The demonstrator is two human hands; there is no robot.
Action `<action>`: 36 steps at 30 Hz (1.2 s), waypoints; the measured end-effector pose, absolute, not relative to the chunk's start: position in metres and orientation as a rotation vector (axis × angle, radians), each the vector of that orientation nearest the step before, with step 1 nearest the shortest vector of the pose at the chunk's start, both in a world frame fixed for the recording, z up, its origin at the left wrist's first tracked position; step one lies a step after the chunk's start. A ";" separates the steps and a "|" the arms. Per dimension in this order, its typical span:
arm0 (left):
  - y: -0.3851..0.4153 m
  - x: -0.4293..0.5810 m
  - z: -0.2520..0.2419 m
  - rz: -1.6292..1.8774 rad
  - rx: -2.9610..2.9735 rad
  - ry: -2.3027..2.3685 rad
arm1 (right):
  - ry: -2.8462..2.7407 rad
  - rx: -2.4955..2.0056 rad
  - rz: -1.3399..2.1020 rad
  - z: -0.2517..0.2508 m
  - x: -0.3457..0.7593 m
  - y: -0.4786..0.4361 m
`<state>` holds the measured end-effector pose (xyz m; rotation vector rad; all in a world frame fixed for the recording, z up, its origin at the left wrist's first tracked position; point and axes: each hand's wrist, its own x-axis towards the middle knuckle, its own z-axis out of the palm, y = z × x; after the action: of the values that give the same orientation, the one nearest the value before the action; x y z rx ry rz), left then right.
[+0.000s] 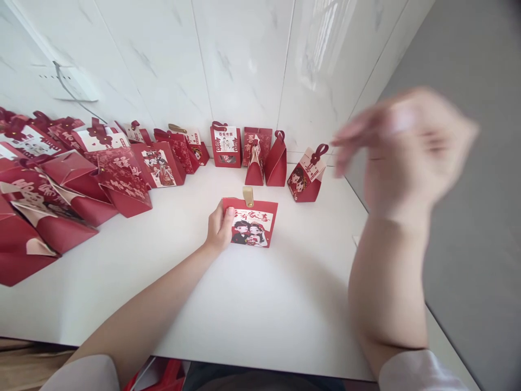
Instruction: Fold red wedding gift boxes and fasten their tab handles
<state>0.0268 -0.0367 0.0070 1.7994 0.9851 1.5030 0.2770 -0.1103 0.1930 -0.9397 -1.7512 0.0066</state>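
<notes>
My left hand (220,227) is closed on a red wedding favour box (252,228), thumb across the front panel. The box front shows a cartoon couple and red lettering on white. A gold strap loop (248,196) with a small stud rises from its top edge. Off to the upper right, my right hand (411,144) is raised above the table, apart from the box. Motion blurs its bent fingers, so I cannot see whether anything is between them. Nearest to it on the table stands a tilted-looking favour box (307,176) with a dark red loop.
Many red favour boxes (124,179) crowd the left side of the white table (260,304). Another few, including an upright box (226,144), line the tiled wall (244,65). A cable (73,95) hangs from a wall socket. A grey surface borders the table at right.
</notes>
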 end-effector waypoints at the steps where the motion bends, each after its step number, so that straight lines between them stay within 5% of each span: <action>1: -0.038 0.027 0.007 1.499 1.788 0.963 | -1.788 -0.875 0.004 0.188 0.265 -0.104; 8: -0.039 0.030 0.011 1.456 1.791 1.011 | -2.478 -0.875 -0.136 0.152 0.212 -0.069; 29: -0.036 0.028 0.012 1.355 1.730 0.994 | -2.315 -1.639 0.673 0.170 0.261 -0.077; 36: -0.028 0.023 0.003 1.188 1.645 0.974 | -2.312 -1.627 0.545 0.165 0.261 -0.074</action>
<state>0.0234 -0.0279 0.0031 1.6445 0.9740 1.1880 0.2609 -0.0743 0.1653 -1.6275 -2.3118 0.5446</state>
